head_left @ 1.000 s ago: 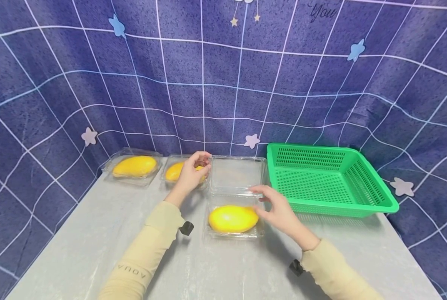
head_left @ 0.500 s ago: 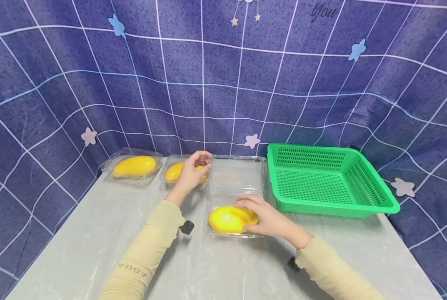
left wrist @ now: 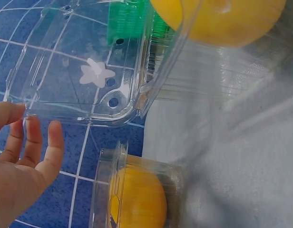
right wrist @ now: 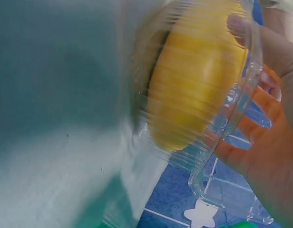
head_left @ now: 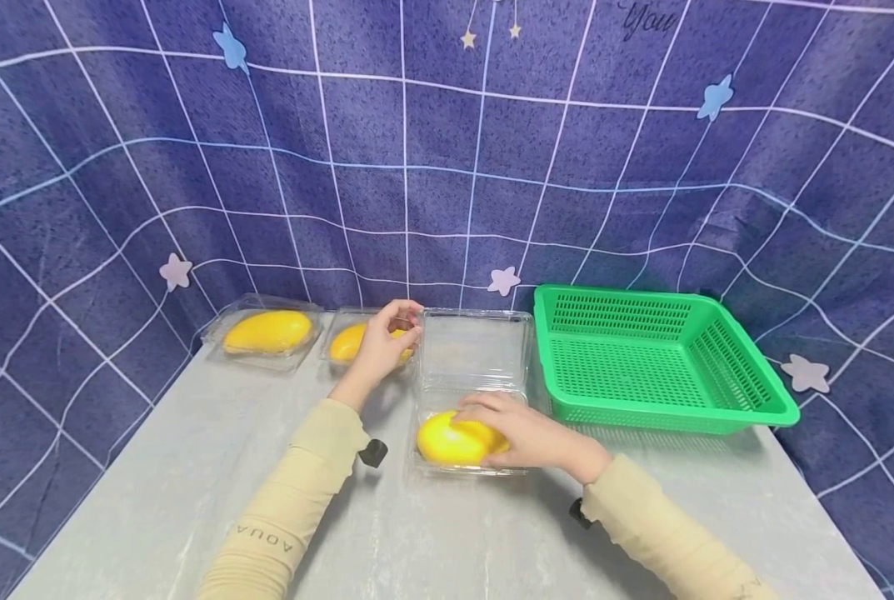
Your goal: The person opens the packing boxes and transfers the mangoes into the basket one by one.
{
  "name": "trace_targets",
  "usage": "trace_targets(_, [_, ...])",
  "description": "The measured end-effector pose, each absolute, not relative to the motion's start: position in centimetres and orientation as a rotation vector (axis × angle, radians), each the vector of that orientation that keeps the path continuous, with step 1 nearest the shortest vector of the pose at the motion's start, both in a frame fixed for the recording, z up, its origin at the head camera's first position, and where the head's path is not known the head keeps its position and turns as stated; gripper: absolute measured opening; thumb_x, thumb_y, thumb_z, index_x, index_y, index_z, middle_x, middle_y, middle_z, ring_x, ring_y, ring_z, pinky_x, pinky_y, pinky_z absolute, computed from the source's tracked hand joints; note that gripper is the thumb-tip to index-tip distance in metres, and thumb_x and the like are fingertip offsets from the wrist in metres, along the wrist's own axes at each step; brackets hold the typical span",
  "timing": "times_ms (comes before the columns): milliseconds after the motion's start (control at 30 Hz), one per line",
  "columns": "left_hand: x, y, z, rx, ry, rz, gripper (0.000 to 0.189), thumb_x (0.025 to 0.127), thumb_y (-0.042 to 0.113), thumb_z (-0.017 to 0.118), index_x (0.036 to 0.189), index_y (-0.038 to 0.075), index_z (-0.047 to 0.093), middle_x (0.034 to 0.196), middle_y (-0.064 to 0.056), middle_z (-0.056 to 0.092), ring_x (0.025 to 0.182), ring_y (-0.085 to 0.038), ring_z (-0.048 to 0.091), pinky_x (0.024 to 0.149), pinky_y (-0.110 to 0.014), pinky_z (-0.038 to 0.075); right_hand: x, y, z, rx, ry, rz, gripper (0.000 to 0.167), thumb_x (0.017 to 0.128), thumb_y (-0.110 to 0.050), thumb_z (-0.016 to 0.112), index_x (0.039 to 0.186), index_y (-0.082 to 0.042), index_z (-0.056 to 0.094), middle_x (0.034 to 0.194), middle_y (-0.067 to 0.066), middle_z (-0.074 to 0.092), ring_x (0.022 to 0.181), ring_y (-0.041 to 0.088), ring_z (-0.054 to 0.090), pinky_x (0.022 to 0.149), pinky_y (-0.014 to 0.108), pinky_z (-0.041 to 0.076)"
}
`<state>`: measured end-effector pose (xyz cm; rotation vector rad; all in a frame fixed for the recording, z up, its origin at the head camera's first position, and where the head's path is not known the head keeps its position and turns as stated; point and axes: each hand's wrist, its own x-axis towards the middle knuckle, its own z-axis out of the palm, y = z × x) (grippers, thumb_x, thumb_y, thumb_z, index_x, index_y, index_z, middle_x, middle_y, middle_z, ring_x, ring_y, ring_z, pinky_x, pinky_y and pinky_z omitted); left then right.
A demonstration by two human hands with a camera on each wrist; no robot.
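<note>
A yellow mango (head_left: 445,439) lies in the base of a clear plastic clamshell container (head_left: 427,471), whose lid (head_left: 472,354) stands raised at the back. My right hand (head_left: 532,435) grips the mango's right part, thumb at the near side and fingers over the far side. In the right wrist view the mango (right wrist: 194,80) shows through the ribbed container wall. With thumb and fingertips my left hand (head_left: 377,348) pinches the lid's upper left corner. The left wrist view shows this hand (left wrist: 27,152) at the edge of the lid (left wrist: 65,61).
Left of the lid, a second clear container holds a mango (head_left: 347,342), partly behind my left hand. Another boxed mango (head_left: 268,332) sits farther left. A green perforated basket (head_left: 664,417) stands at the right. A blue curtain (head_left: 447,208) hangs behind the grey table (head_left: 192,475).
My right hand has moved left and down from the container's right side onto the mango and now grips it. My left hand stays at the lid's corner.
</note>
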<state>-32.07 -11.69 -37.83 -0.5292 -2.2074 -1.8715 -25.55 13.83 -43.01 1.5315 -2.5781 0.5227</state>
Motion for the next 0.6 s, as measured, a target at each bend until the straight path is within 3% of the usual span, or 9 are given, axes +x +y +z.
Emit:
trace_targets(433, [-32.0, -11.6, -37.7, -0.536, -2.204, -1.902, 0.031, 0.084, -0.013, 0.059, 0.115, -0.01, 0.054, 0.097, -0.031, 0.051, 0.085, -0.036, 0.055, 0.073, -0.063, 0.051, -26.3, 12.9, -43.8, 1.612, -2.587, 0.243, 0.078, 0.074, -0.032, 0.079, 0.142, -0.031, 0.039, 0.143, -0.001, 0.042, 0.13, 0.02, 0.039, 0.106, 0.045, 0.038])
trace_targets(600, [-32.1, -11.7, -37.7, -0.531, -2.217, -1.878, 0.03, 0.085, -0.012, 0.059, 0.114, -0.008, 0.055, 0.096, -0.029, 0.052, 0.084, -0.034, 0.056, 0.07, -0.054, 0.056, -26.6, 12.7, -44.1, 1.629, -2.532, 0.181, 0.08, 0.076, -0.035, 0.077, 0.143, -0.036, 0.034, 0.143, -0.002, 0.042, 0.128, 0.021, 0.041, 0.104, 0.044, 0.041])
